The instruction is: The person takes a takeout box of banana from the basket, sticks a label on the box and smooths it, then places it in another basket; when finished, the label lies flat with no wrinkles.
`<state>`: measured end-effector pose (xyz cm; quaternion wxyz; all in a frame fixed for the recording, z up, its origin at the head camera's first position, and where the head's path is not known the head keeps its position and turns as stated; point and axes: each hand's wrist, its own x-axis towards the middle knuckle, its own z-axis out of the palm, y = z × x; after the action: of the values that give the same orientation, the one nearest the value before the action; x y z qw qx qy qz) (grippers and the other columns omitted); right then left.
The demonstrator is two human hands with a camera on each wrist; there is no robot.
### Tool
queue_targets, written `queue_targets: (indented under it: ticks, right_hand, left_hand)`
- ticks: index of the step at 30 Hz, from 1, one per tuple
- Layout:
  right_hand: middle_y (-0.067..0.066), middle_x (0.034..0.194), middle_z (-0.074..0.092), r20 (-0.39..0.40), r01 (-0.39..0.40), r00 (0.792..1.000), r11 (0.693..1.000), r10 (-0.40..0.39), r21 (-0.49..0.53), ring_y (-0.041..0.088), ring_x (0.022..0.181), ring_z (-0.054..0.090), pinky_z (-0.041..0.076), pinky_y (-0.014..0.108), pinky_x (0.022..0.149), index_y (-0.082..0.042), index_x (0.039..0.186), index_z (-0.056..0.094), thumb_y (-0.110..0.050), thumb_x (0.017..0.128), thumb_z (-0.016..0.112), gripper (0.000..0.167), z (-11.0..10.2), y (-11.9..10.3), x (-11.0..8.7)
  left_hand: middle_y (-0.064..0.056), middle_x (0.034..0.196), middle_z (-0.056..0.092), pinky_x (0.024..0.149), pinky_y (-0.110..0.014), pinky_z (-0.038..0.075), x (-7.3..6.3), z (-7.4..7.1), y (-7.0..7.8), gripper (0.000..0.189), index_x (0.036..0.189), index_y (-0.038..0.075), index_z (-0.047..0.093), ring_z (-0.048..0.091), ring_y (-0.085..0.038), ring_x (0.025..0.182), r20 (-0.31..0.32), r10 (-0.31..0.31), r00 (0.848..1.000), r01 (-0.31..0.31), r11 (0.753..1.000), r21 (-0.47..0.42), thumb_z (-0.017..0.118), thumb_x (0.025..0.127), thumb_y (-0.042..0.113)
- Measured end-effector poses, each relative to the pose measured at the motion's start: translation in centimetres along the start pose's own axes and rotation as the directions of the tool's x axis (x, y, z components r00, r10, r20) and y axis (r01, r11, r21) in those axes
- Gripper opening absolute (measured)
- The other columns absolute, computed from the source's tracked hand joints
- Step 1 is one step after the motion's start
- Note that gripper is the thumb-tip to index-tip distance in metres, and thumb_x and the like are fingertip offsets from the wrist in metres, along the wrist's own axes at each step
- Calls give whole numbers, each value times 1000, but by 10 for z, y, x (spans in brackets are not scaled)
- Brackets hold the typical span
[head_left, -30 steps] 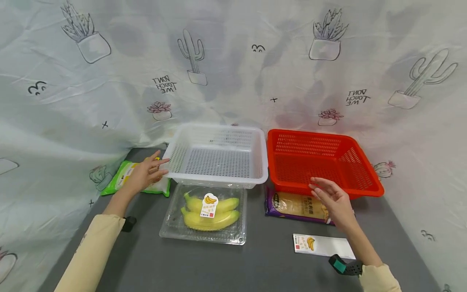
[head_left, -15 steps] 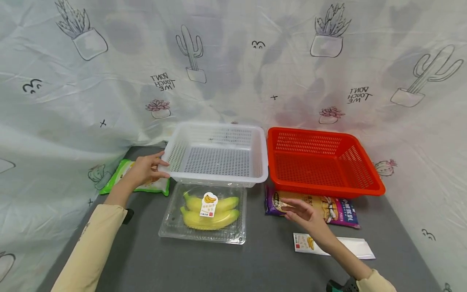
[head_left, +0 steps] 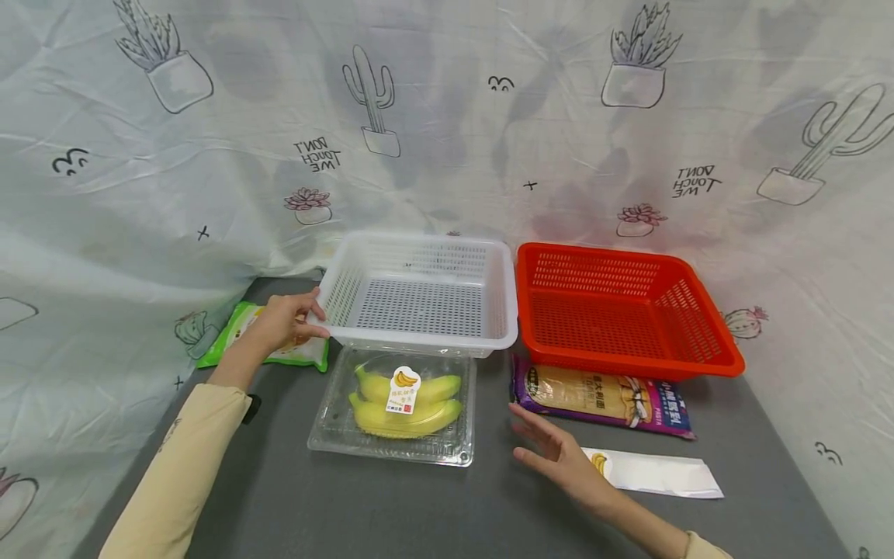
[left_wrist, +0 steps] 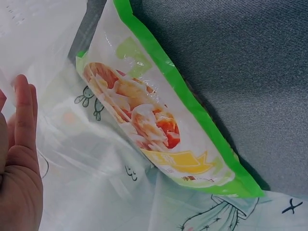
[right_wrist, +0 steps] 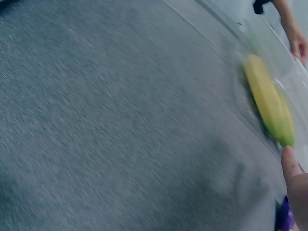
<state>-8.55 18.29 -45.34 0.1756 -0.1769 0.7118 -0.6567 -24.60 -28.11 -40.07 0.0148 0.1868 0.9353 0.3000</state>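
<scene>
At the left rim of the white plastic basket [head_left: 419,339], my left hand [head_left: 282,318] pinches the edge between thumb and bent fingers. A green-and-white food bag [left_wrist: 139,110] lies under that forearm, partly covered in the head view. My right hand [head_left: 559,466] hovers over the grey table, fingers spread and holding nothing. To its left is a clear clamshell box [head_left: 328,435] of yellow bananas [head_left: 405,419] with a banana sticker. Partly behind my right hand lies a white paper strip [head_left: 670,473] with a banana print.
A red plastic basket [head_left: 632,361] stands to the right of the white one. In front of it lies a purple pasta packet [head_left: 594,396]. A patterned curtain [head_left: 447,155] closes off the back and both sides of the grey table [head_left: 349,512].
My right hand has come from the red basket's front edge, over the pasta packet, leftward and nearer to me. My left hand has closed in on the white basket's rim.
</scene>
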Motion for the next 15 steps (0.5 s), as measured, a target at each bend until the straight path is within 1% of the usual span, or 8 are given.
queue_targets:
  ticks: [2,5,7,8,9,12,13,15]
  right_hand:
    - [24,156,14,33,8,999,1000,-9,28,49,136,23,41,35,102,-3,150,27,-4,95,58,63,7,3,1]
    - [23,158,3,84,29,996,996,-36,84,51,137,17,40,40,102,-3,152,22,-1,94,59,69,17,9,6]
    - [22,158,-4,111,37,993,994,-49,107,51,138,15,41,42,102,-4,153,18,-1,93,60,73,25,13,10]
    - [21,158,-8,119,41,991,993,-54,112,51,138,14,40,44,102,-5,153,17,-1,92,62,76,29,14,12]
    - [21,157,-12,125,45,990,994,-58,104,51,138,13,40,46,102,-6,154,15,-2,91,64,79,32,15,14]
    - [19,156,-20,109,37,993,998,-42,41,49,140,8,41,46,100,-15,155,13,-6,88,70,88,44,16,22]
    - [19,155,-22,97,34,995,999,-35,11,49,140,5,42,47,100,-17,156,12,-7,87,72,91,48,15,25]
    - [18,155,-25,73,25,997,999,-22,-45,49,140,0,42,50,98,-20,156,12,-10,84,75,96,54,14,30]
  left_hand:
    - [-31,136,47,51,-26,42,0,0,0,21,90,2,65,48,-27,45,-5,0,1000,0,1000,3,77,78,15]
    - [-30,131,52,51,-27,41,0,0,1,19,88,3,65,47,-24,44,-11,-1,1000,1,1000,13,77,78,15]
    - [-29,134,50,50,-29,41,0,1,1,17,87,4,64,45,-25,44,-1,-16,1000,16,1000,-13,76,79,14]
    - [-28,139,44,49,-29,41,0,1,1,17,87,4,64,45,-26,44,5,-17,1000,17,1000,-14,76,79,13]
    - [-27,147,34,48,-29,41,0,1,1,17,87,4,63,44,-26,43,10,-20,1000,21,999,-33,76,79,12]
    - [-27,150,26,46,-29,39,0,2,2,17,86,4,61,41,-22,42,21,-20,1000,22,997,-72,75,79,9]
    - [-28,150,26,46,-27,39,0,2,2,18,85,5,60,40,-19,41,15,-10,1000,11,999,-53,76,78,9]
    - [-29,149,26,45,-27,38,0,2,2,18,85,4,60,37,-16,41,12,-7,1000,8,998,-61,76,78,8]
